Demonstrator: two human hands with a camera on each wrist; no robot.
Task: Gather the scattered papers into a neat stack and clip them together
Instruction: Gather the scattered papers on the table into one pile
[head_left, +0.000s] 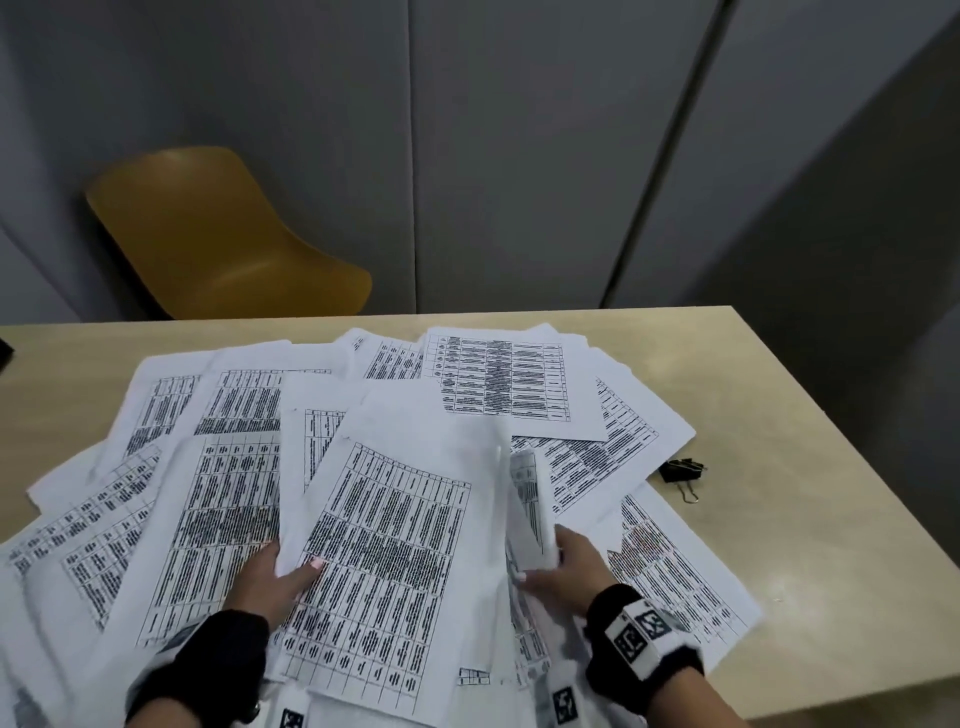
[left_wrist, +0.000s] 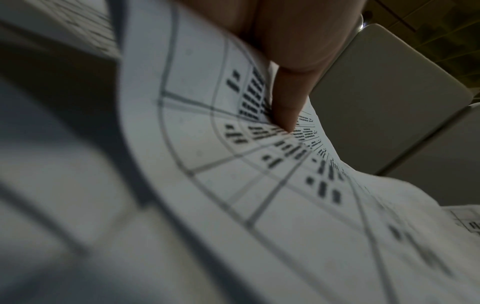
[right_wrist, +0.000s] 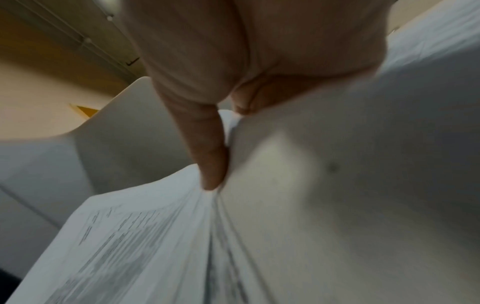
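From the head view, printed papers (head_left: 498, 374) lie fanned out across the tabletop (head_left: 810, 519), overlapping every which way. The left hand (head_left: 275, 577) pinches the edge of a top sheet (head_left: 384, 525), thumb on its printed face. The right hand (head_left: 566, 566) grasps a curled bunch of sheets (head_left: 530, 504) standing on edge. A black binder clip (head_left: 683, 470) sits apart by the right side. Left wrist view: a fingertip (left_wrist: 285, 115) presses the bowed sheet. Right wrist view: fingers (right_wrist: 210, 164) clamp the bundle's fold.
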